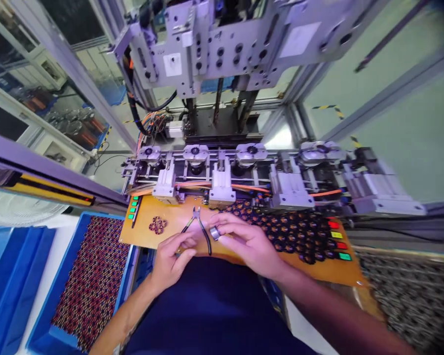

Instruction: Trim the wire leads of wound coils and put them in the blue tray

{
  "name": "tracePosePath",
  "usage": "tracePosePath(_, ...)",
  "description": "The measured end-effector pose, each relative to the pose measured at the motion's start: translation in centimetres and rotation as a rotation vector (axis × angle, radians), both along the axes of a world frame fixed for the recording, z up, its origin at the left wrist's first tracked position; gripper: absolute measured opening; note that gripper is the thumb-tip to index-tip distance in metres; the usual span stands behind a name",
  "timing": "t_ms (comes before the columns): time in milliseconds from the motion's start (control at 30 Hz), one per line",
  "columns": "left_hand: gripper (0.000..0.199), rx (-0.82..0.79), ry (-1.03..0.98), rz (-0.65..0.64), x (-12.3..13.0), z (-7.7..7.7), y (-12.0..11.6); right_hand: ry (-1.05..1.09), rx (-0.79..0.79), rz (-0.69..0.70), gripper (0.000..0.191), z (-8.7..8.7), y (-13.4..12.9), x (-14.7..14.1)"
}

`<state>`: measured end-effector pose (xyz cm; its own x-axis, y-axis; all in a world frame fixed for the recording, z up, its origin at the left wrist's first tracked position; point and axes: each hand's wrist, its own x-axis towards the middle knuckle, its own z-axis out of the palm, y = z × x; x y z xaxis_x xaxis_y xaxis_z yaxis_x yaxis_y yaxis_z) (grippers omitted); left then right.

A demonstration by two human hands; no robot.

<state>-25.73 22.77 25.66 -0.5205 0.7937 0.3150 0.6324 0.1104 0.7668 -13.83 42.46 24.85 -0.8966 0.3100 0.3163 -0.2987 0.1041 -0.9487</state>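
We see ourselves from above: a dark navy blue garment covers our torso, plain and unmarked, filling the bottom middle of the view. Both our forearms are bare from the elbow down, with no sleeves reaching the wrists. Our left hand (172,256) and right hand (246,241) are ungloved, with no rings, watch or bands that we can make out. Whether the garment has short sleeves or rolled ones we cannot tell; its upper edge is out of view.
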Motion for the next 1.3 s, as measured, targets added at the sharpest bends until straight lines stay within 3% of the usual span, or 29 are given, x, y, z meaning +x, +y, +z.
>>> tracePosePath(133,0.021,-0.07,0.039,0.132,-1.2,-0.9,-1.3,-0.025,0.443,-0.309,0.011,2.8,10.9,1.5)
tracePosePath(233,0.021,-0.119,0.065,0.215,-1.9,-2.0,-2.3,-0.095,0.708,-0.505,0.016,3.6,20.3,2.7)
tracePosePath(300,0.021,-0.15,0.098,0.239,-2.2,-2.5,-2.8,-0.156,0.782,-0.561,0.02,3.5,25.2,3.1)
tracePosePath(400,0.02,-0.155,0.186,0.225,-2.7,-3.0,-2.9,-0.192,0.812,-0.55,0.024,2.8,29.2,3.2)
tracePosePath(667,0.018,-0.14,0.342,0.142,-3.2,-2.8,-1.5,-0.245,0.874,-0.472,0.027,1.7,30.5,3.2)
tracePosePath(1300,0.017,-0.216,0.303,0.124,-3.2,-2.9,-1.1,-0.339,1.078,-0.418,0.022,2.2,29.9,3.0)
